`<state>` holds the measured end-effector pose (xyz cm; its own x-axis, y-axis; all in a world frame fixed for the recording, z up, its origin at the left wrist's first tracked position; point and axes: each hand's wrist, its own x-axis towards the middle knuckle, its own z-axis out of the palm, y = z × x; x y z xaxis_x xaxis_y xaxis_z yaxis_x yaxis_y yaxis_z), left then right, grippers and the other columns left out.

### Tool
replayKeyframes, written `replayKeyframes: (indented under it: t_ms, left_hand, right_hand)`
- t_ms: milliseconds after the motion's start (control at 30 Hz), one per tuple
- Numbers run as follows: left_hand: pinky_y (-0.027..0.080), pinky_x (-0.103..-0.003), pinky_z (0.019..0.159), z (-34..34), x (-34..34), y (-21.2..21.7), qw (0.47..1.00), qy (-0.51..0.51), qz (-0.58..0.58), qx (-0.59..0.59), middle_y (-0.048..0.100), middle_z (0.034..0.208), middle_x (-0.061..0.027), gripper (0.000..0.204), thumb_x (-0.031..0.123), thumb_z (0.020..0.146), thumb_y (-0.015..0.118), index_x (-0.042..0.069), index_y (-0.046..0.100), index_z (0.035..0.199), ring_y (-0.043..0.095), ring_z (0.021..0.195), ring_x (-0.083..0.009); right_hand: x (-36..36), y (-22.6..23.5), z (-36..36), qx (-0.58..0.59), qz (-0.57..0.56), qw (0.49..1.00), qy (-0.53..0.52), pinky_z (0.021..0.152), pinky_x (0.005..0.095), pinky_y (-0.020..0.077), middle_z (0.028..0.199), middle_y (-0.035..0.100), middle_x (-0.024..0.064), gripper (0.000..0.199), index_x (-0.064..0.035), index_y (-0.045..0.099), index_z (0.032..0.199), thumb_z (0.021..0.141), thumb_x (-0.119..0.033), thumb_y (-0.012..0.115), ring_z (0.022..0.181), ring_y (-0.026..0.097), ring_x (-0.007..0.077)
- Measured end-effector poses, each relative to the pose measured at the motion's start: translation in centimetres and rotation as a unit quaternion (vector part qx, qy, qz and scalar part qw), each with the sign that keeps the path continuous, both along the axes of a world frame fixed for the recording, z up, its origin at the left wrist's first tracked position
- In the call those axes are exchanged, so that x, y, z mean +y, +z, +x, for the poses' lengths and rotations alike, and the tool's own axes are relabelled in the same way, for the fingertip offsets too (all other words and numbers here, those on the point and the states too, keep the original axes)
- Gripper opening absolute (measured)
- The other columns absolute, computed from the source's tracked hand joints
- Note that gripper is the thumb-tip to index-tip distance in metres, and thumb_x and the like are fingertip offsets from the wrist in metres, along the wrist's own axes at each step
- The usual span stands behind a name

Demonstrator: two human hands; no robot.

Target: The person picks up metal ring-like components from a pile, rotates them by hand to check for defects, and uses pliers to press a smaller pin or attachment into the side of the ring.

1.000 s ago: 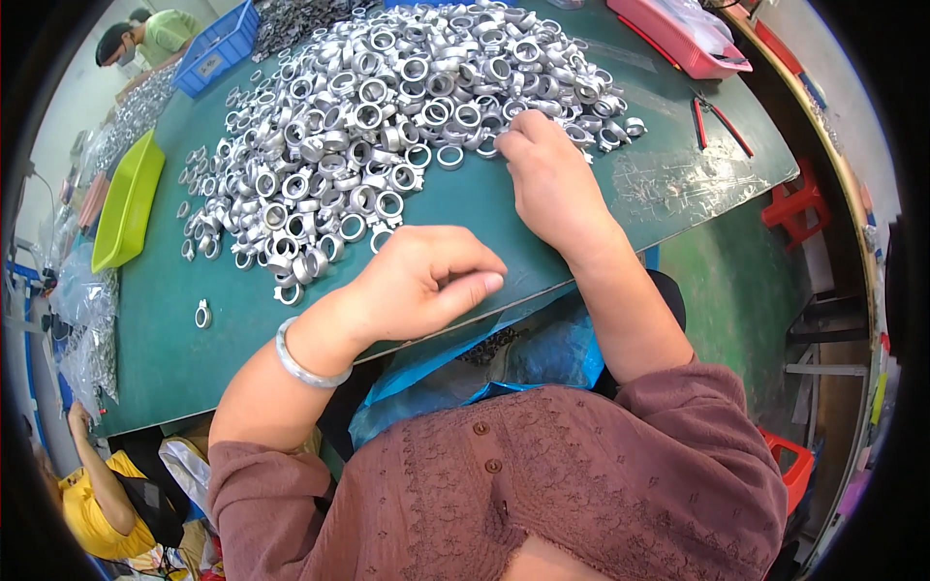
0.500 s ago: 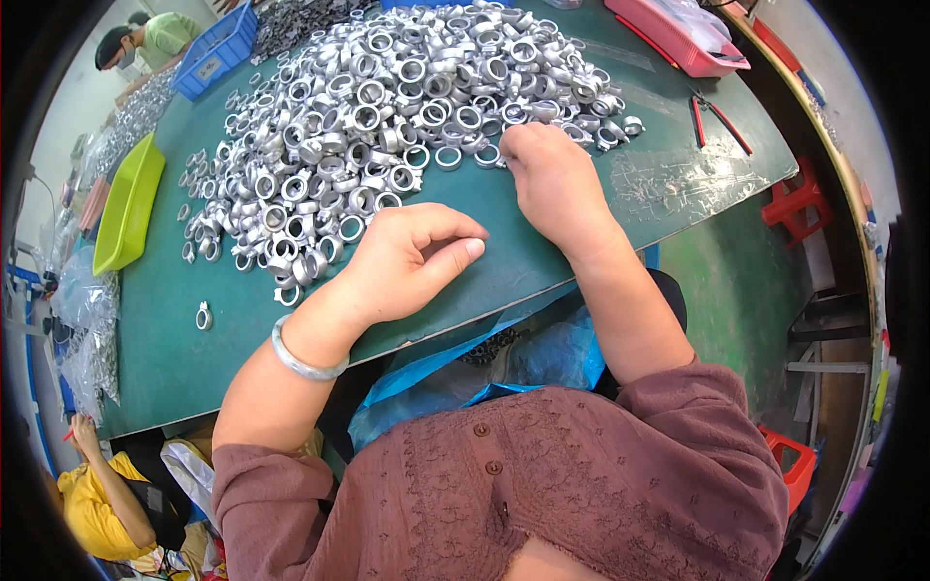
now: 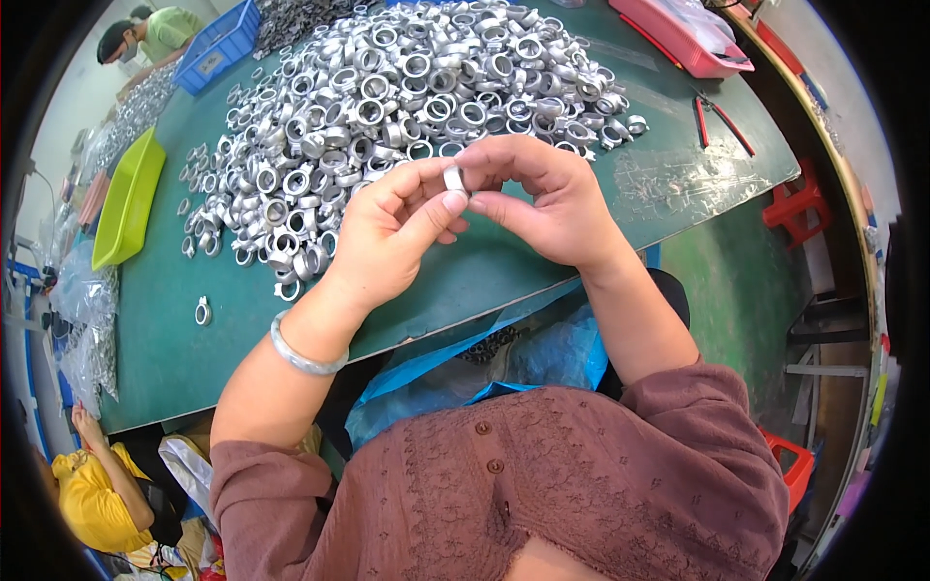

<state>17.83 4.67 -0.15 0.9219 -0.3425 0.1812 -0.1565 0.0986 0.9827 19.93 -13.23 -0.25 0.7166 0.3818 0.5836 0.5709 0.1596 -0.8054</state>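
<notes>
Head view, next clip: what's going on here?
A person at a green table holds one small metal ring up between both hands, above the table. The left hand pinches it with thumb and fingertips; the right hand meets it from the other side. Behind the hands lies a big pile of rings, with one stray ring off to the left. A yellow-green tray, a blue bin and a pink tray sit along the table's edges.

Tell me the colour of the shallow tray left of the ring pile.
Lime green tray, clearest in the head view.
</notes>
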Motion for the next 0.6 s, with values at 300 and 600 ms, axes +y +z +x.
replayKeyframes:
  t_ms: [300,600]
  left_hand:
    - [0.044,-0.020,0.050,0.6,1.1,0.6,0.963,-0.083,-0.127,0.223,0.061,0.072,-0.0080,0.036,0.032,0.093,0.039,0.002,0.058,0.089,0.055,0.054,-0.0113]
    - [0.036,-0.018,0.041,0.4,0.7,0.2,0.964,-0.093,-0.063,0.241,0.058,0.063,-0.0063,0.044,0.037,0.094,0.033,0.003,0.057,0.082,0.049,0.046,-0.0097]
  right_hand:
    - [-0.1,0.6,0.0,-0.054,-0.066,0.996,-0.035,0.062,0.0237,0.0449,0.093,0.057,0.0037,0.034,-0.0055,0.059,0.103,0.070,0.005,0.061,0.074,0.054,0.0112]
    - [0.0,0.3,-0.3,-0.024,-0.106,0.994,-0.016,0.062,0.0212,0.0427,0.090,0.058,0.0036,0.031,-0.0036,0.060,0.105,0.075,0.000,0.064,0.076,0.054,0.0093]
